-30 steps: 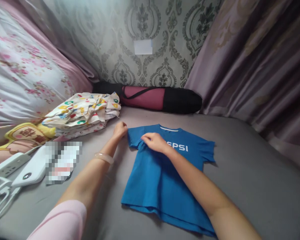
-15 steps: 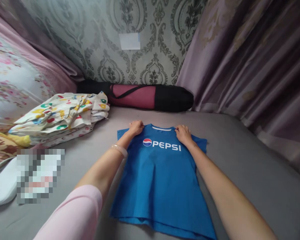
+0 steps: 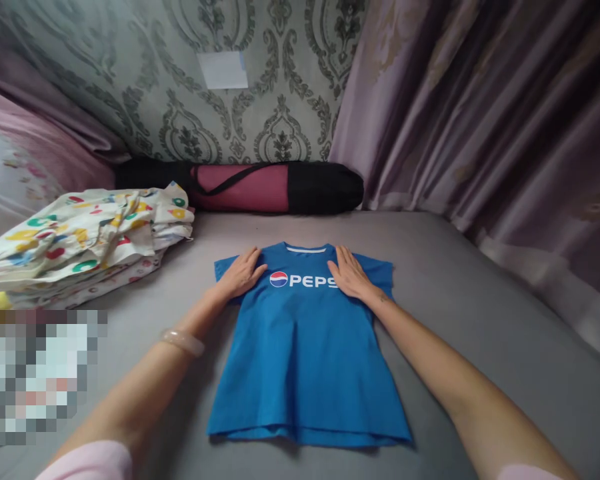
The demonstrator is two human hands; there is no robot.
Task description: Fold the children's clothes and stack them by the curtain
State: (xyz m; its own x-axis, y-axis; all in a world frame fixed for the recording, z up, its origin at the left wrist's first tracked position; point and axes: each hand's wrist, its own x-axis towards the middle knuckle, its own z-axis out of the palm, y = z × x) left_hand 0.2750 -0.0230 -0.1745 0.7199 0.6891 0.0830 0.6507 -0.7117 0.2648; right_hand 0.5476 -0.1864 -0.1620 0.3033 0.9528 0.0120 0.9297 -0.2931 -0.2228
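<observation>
A blue T-shirt (image 3: 305, 353) with a white PEPSI print lies spread front side up, its neckline away from me. My left hand (image 3: 240, 272) rests flat on its left shoulder, fingers stretched out. On the opposite shoulder lies my right hand (image 3: 350, 272), also flat with extended fingers, covering the last letter of the print. A soft crease runs up the middle of the shirt from near the hem. Neither hand grips the cloth.
Under the shirt is a grey sheet (image 3: 460, 320). A stack of folded patterned cloth (image 3: 95, 233) sits at the left. Along the wall lies a long black and maroon bag (image 3: 245, 188). Purple curtains (image 3: 430, 100) hang at the right. A blurred-out item (image 3: 45, 373) is at lower left.
Both hands have let go of the shoulder edges; their curled fingers are now stretched flat on the shirt. The whole view has shifted, so things appear farther left.
</observation>
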